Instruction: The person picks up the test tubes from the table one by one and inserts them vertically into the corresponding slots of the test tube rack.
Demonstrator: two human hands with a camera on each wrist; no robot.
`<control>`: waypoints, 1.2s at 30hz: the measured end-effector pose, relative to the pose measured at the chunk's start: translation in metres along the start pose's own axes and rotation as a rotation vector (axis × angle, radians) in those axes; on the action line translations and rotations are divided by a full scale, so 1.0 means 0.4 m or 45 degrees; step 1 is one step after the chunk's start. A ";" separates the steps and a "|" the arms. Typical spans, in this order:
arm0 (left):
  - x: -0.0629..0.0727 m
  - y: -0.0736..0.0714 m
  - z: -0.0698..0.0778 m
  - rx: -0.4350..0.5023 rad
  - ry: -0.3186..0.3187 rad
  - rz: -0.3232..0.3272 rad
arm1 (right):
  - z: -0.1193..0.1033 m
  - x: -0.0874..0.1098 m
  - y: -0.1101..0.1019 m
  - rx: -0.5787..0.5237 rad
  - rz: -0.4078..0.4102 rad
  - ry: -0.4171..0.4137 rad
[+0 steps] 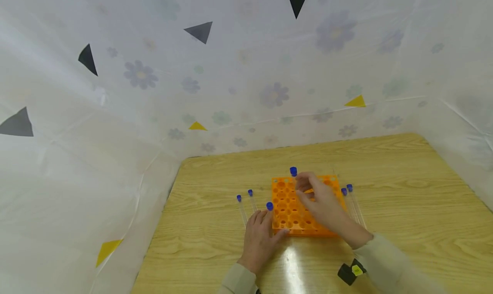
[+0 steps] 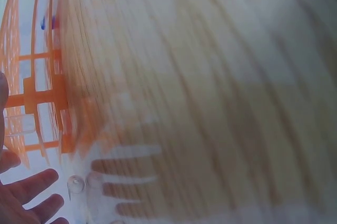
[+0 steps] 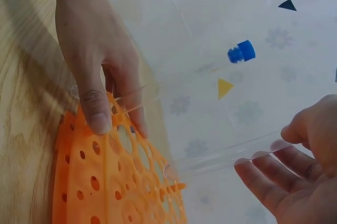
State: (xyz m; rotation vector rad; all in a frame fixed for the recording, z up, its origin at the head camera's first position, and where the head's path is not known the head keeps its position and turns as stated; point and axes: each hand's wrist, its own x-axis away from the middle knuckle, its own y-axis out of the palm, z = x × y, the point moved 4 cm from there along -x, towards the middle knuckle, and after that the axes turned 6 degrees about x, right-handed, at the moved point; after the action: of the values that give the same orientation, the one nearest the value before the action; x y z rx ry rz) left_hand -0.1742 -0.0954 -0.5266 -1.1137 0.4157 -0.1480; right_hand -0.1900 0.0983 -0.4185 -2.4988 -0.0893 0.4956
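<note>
An orange test tube rack (image 1: 283,233) with rows of round holes lies on the table. My left hand (image 1: 259,238) holds its near left corner, thumb along the front and fingers at the left side; the thumb (image 3: 98,116) presses the rack's edge in the right wrist view. Beside those fingers a blue-capped tube (image 3: 241,51) stands in the rack. Above the rack, my right hand (image 1: 319,200) pinches a clear test tube (image 3: 221,155) between thumb and fingers, its blue cap (image 1: 293,171) uppermost. The held tube's rounded bottom overlaps the rack's top in the right wrist view.
Two blue-capped tubes (image 1: 242,210) lie on the wooden table (image 1: 200,251) left of the rack, and two more tubes (image 1: 358,208) lie to its right. A white flowered sheet (image 1: 231,84) encloses the table's back and sides. A black device (image 1: 346,273) sits at the right wrist.
</note>
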 end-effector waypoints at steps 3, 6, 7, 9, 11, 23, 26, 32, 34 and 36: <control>0.000 0.001 0.001 -0.016 0.018 0.018 | -0.008 -0.006 0.015 -0.013 -0.022 0.003; 0.000 0.001 0.003 -0.031 0.050 0.058 | -0.014 -0.014 0.028 -0.030 -0.042 0.004; 0.001 0.000 0.003 -0.030 0.056 0.069 | -0.016 -0.017 0.033 -0.038 -0.046 0.002; 0.001 0.000 0.003 -0.031 0.075 0.093 | -0.018 -0.022 0.043 -0.052 -0.052 -0.007; 0.000 0.000 0.003 -0.032 0.090 0.110 | -0.021 -0.026 0.052 -0.060 -0.059 -0.009; -0.002 0.001 0.002 -0.034 0.132 0.150 | -0.018 -0.044 0.101 -0.114 -0.098 0.000; -0.002 0.001 0.002 -0.036 0.134 0.150 | -0.012 -0.047 0.111 -0.133 -0.108 0.007; -0.001 0.002 0.001 -0.023 0.147 0.175 | -0.001 -0.048 0.129 -0.117 -0.125 0.004; 0.000 0.004 0.000 -0.031 0.147 0.181 | 0.001 -0.048 0.134 -0.085 -0.121 -0.010; 0.001 0.004 -0.001 -0.040 0.135 0.179 | 0.002 -0.047 0.139 -0.067 -0.125 -0.015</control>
State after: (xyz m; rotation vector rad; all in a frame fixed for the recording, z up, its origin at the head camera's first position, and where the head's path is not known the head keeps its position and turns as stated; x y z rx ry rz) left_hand -0.1740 -0.0951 -0.5285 -1.1069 0.5909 -0.0773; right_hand -0.2104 0.0496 -0.4440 -2.5284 -0.2311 0.4727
